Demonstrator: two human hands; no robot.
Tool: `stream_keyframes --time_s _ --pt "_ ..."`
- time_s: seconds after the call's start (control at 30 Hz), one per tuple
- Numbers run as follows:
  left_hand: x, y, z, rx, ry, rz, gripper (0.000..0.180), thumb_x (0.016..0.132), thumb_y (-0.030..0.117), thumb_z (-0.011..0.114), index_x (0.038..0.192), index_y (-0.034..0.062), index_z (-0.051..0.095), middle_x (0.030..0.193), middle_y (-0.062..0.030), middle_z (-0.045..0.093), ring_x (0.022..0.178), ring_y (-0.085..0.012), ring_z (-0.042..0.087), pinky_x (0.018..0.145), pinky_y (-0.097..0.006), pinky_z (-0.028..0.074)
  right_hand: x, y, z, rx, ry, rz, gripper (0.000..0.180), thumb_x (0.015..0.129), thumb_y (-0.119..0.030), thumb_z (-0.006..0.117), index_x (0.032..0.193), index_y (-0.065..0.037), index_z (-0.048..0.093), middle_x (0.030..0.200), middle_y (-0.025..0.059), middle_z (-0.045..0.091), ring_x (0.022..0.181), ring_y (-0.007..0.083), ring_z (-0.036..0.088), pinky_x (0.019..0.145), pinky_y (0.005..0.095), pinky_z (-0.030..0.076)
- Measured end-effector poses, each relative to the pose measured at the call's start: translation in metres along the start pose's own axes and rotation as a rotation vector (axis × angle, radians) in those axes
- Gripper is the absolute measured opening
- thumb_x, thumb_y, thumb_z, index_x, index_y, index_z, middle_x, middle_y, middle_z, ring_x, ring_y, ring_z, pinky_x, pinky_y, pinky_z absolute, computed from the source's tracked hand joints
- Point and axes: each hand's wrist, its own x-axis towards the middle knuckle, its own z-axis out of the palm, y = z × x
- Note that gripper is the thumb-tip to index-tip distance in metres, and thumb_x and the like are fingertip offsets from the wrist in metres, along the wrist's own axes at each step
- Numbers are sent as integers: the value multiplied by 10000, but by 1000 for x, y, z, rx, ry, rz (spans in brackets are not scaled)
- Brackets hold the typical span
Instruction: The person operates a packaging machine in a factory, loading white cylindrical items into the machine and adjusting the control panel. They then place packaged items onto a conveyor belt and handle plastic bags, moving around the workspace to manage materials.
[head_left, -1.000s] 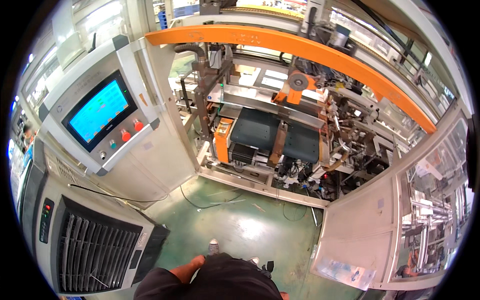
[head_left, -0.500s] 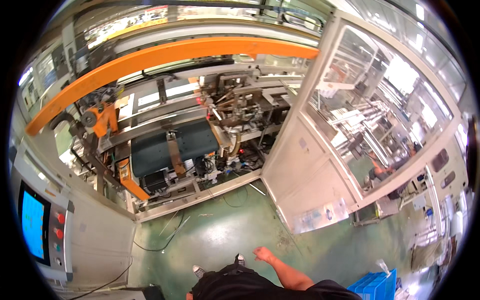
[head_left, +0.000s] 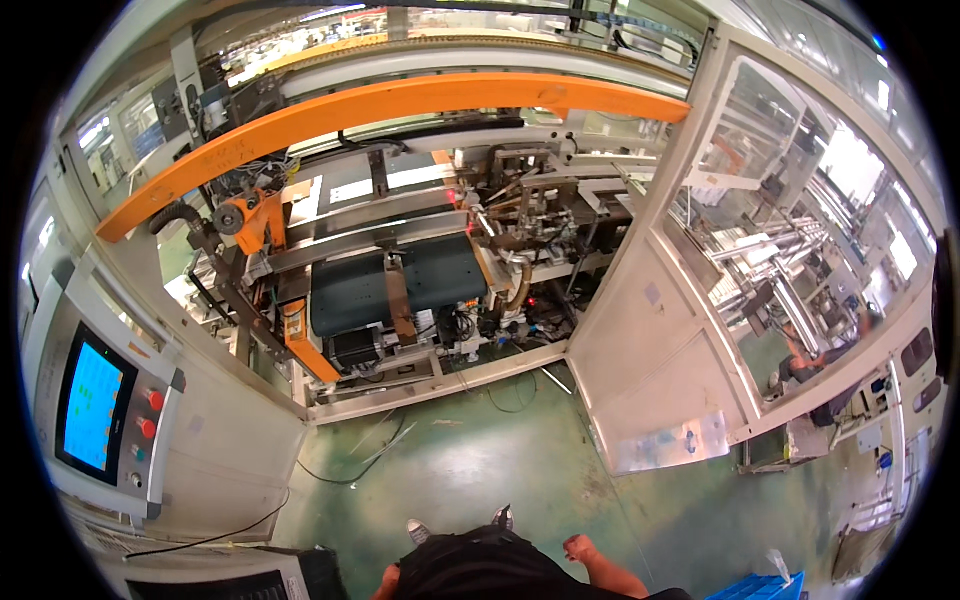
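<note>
My right hand [head_left: 579,548] hangs low beside my dark clothing, over the green floor [head_left: 470,470]. Its fingers are curled in, and nothing shows in them. At the lower edge, on the other side of my body, only a bit of my left hand [head_left: 388,580] shows; its fingers are hidden. Neither hand touches the machine in front of me. Inside that machine is a dark belt [head_left: 350,297] with a brown metal strip [head_left: 401,300] across it. An orange beam [head_left: 400,98] spans the opening above.
To the left stands a control panel with a lit blue screen [head_left: 95,405] and red buttons [head_left: 148,428]. A framed door with a clear window [head_left: 640,350] stands at right. A black cable [head_left: 345,482] lies on the floor; a blue crate [head_left: 760,588] is at lower right.
The view has shifted, so the machine and panel sit further right in it. My right hand has drawn lower, nearer my side. More of my left hand shows.
</note>
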Motion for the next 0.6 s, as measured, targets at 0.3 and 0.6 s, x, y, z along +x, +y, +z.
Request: stream_keyframes --time_s 0.3,0.6 --pt "11 -10 13 107 -56 39 497 714 401 736 999 -3 685 925 -184 698 877 -291 679 809 -382 503 3 -15 3 246 29 -46 164 821 -95 533 909 -12 643 698 94 626 615 206 650 536 330 539" --pt "6 18 1 4 -55 28 396 775 365 672 970 21 666 847 -145 679 750 -261 645 756 -374 509 37 -57 24 187 97 -287 166 766 -18 534 910 -18 615 688 85 632 608 189 622 537 326 496"
